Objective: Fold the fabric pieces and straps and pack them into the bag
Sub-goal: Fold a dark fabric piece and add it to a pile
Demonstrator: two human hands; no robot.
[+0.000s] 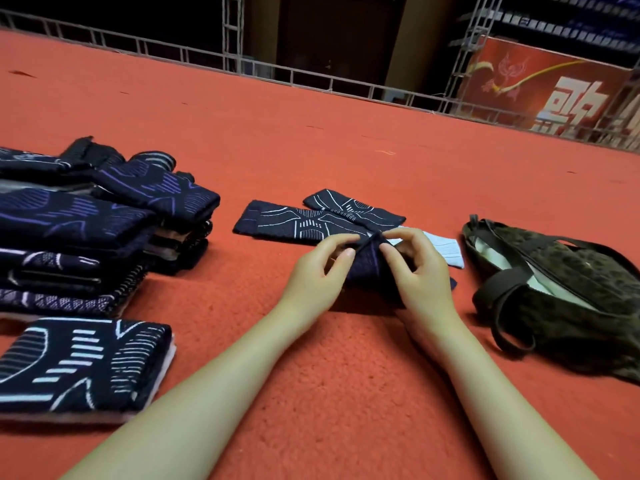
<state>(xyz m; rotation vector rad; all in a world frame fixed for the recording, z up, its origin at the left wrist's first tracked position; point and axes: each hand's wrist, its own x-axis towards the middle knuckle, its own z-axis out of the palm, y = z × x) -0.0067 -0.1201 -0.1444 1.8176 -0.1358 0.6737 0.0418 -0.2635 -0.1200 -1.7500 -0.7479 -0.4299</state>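
Observation:
A dark navy fabric piece with purple lines is raised off the red carpet at centre. My left hand and my right hand both pinch its top fold. Just behind it lie two navy strips with white line patterns, crossed over each other, and a pale white piece sticks out to the right. The dark olive patterned bag lies open on the carpet at the right, its pale lining and dark straps showing.
A tall stack of folded navy fabric pieces fills the left side. One folded piece with white lines lies alone at the lower left. A metal truss railing edges the red carpet at the back, with a red banner beyond.

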